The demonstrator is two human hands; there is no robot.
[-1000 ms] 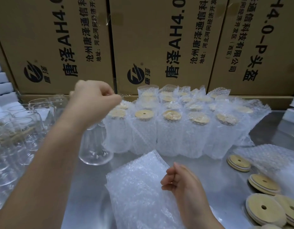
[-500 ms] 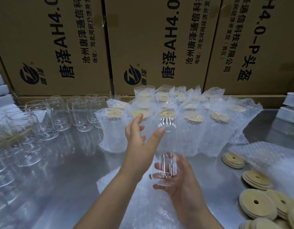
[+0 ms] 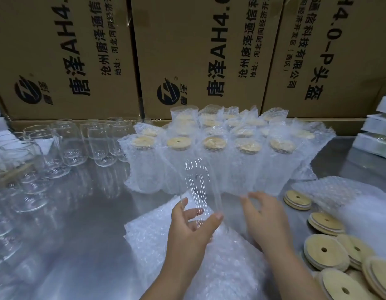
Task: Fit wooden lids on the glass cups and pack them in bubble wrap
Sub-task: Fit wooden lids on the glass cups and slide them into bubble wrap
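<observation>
The step in hand looks like the start of 1 more cup: the left hand [image 3: 192, 230] grips a bare glass cup [image 3: 201, 191] low on its wall, thumb on 1 side and fingers on the other, holding it slightly tilted over a loose sheet of bubble wrap [image 3: 166, 245] on the steel worktop [image 3: 79, 234]. The cup carries no lid. The right hand [image 3: 266, 217] is blurred, fingers loosely bent beside the cup, holding nothing that shows. The next move probably calls for that hand to reach to the wooden lids [image 3: 326, 252] stacked just to its right and press 1 squarely onto the mouth before the wrap goes round. The glass is slick, so the hold must be firm. Behind stand the wrapped cups [image 3: 211, 161], lidded, and to the left more bare cups [image 3: 75, 146]. The cartons [image 3: 209, 50] at the back read "唐泽AH4.0" and "沧州唐泽通信科技", with an address line beginning "地址:河北河间经济开" — the rightmost shows "-P头盔" and "有限公司".
</observation>
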